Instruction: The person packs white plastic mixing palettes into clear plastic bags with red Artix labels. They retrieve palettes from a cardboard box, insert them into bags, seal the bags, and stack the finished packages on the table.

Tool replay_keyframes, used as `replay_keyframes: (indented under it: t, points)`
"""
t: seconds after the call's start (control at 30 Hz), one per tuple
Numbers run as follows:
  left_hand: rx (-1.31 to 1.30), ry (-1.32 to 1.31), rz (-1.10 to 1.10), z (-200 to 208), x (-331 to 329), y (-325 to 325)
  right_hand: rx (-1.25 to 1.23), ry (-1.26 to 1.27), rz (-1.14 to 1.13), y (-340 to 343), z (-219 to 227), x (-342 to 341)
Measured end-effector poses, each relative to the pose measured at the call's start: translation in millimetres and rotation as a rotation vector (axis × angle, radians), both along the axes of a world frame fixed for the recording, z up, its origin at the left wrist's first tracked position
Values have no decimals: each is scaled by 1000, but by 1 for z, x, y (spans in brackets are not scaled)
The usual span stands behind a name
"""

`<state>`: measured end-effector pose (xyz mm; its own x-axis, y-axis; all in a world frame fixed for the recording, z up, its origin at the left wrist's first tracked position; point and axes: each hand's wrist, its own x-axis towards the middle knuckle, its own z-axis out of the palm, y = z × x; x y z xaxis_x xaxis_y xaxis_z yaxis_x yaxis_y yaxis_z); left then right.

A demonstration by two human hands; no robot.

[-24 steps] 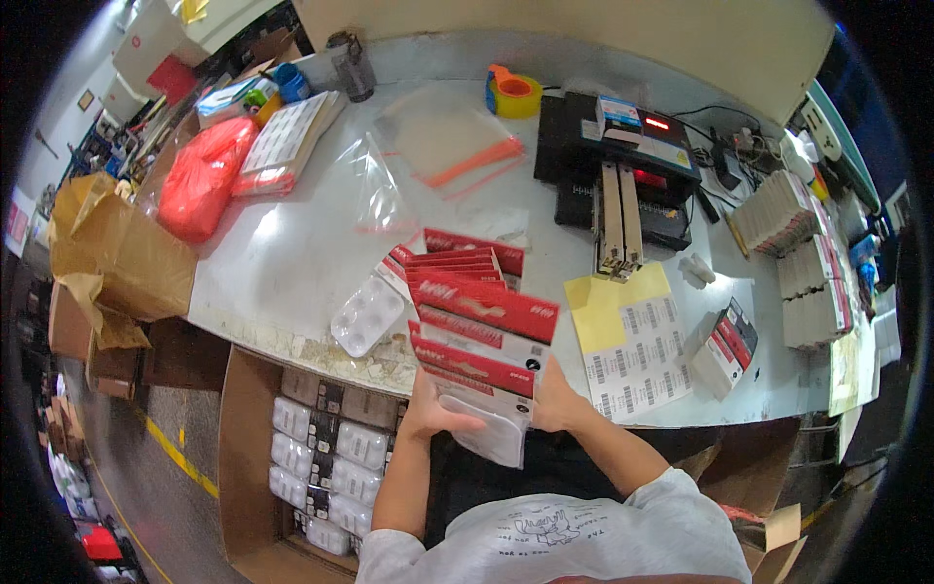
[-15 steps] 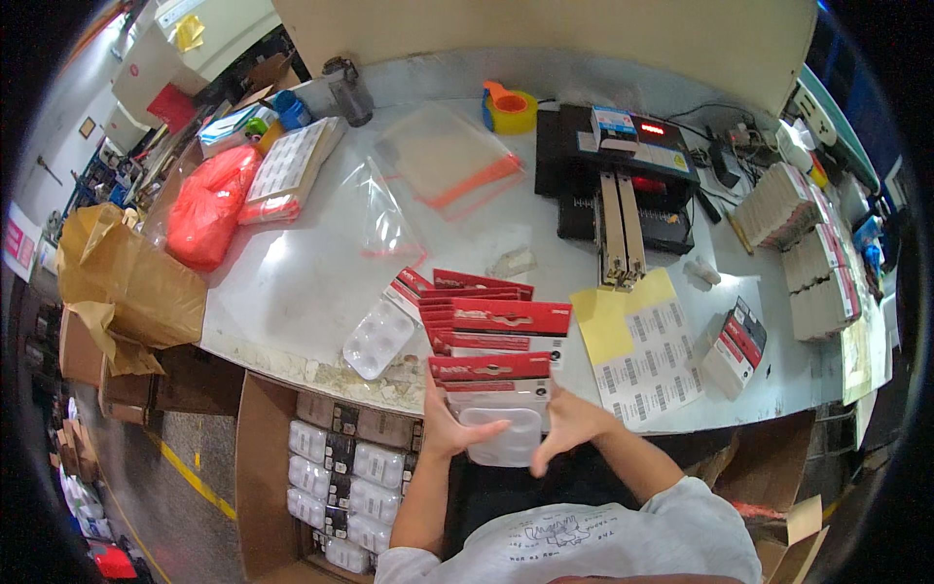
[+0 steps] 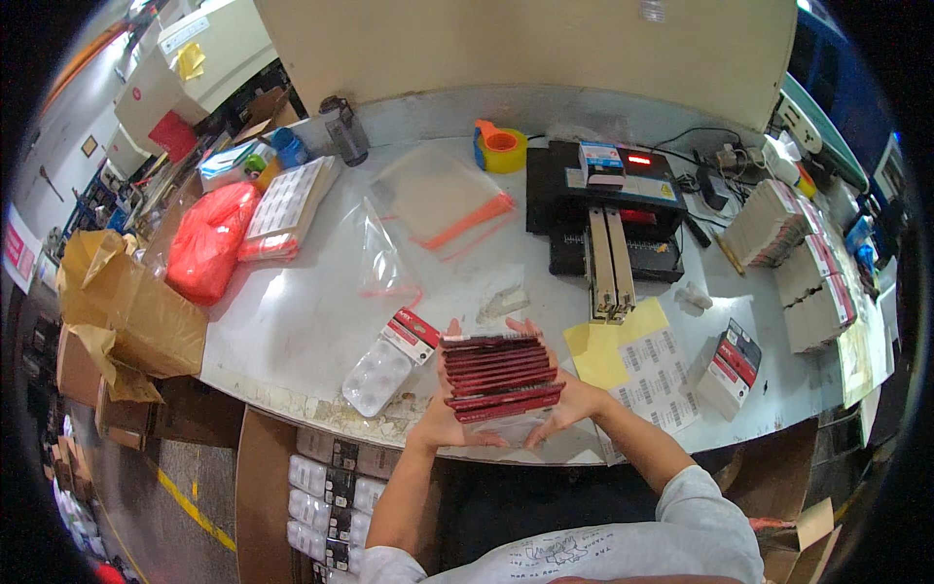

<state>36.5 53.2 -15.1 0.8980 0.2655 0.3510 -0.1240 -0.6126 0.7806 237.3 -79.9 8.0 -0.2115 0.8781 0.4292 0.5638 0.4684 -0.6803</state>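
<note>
Between my two hands stands a stack of red-headed blister packs (image 3: 501,378), seen mostly from the top edges of their red cards. My left hand (image 3: 435,424) is wrapped round the stack's left side. Pressed on its right side is my right hand (image 3: 572,401), with the thumb in front and fingertips showing behind the stack. Clear plastic shows below the nearest card. Just left of the stack, one loose blister pack (image 3: 379,378) with a red header and a clear moulded tray lies on the table.
A black machine (image 3: 608,209) with a red display stands behind barcode label sheets (image 3: 657,375). Clear bags (image 3: 443,195) lie mid-table beside a tape dispenser (image 3: 501,146). Card stacks (image 3: 812,282) stand right. Below the edge, a carton (image 3: 263,487) holds packed trays.
My hands have pushed the stack forward over the table and drawn the fanned packs together. Their red cards now show edge-on instead of by their front faces.
</note>
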Motion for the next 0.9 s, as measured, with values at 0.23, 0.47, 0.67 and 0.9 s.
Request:
replay_keyframes:
  t: [0.23, 0.47, 0.67, 0.9]
  points:
    - [237, 56, -34, -12, 9, 6, -60, 317, -95, 1, -6, -13]
    - [275, -39, -59, 15, 0, 9, -56, 247, -7, -3, 17, 4]
    - [-103, -6, 85, -11, 8, -1, -185, 63, -39, 3, -9, 7]
    - [-59, 84, -114, -3, 4, -9, -66, 175, -121, -5, -2, 1]
